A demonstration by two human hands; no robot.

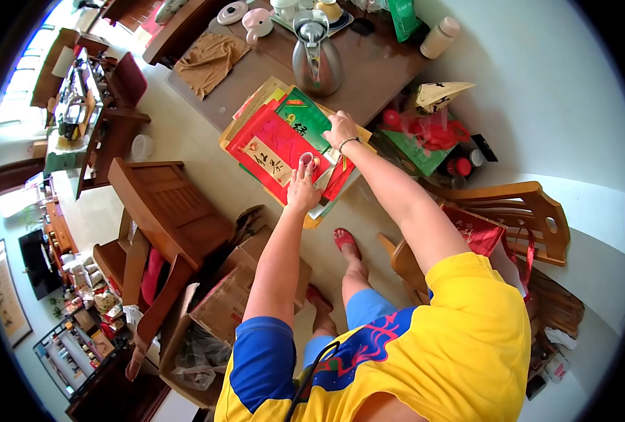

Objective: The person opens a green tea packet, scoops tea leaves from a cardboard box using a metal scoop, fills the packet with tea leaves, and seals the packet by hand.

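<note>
A stack of flat paper tea bags lies at the near edge of the brown table. On top is a red tea bag (263, 144) with a cream label and dark Chinese characters, overlapping a green tea bag (304, 116). My left hand (302, 188) rests on the red bag's lower part, fingers stretched out. Its fingertips touch a small round ring-like thing (307, 160) whose kind I cannot make out. At the stack's right side, my right hand (342, 130) has bent fingers round the green bag's edge. Brown and yellow sheets show beneath.
On the table (390, 60) stand a steel jug (317, 60), a pink cup (258, 24) and a brown cloth (210, 62). A cream bottle (440, 37) is by the wall. Wooden chairs (516, 211) stand right, a wooden armchair (172, 211) and cardboard boxes (221, 302) left.
</note>
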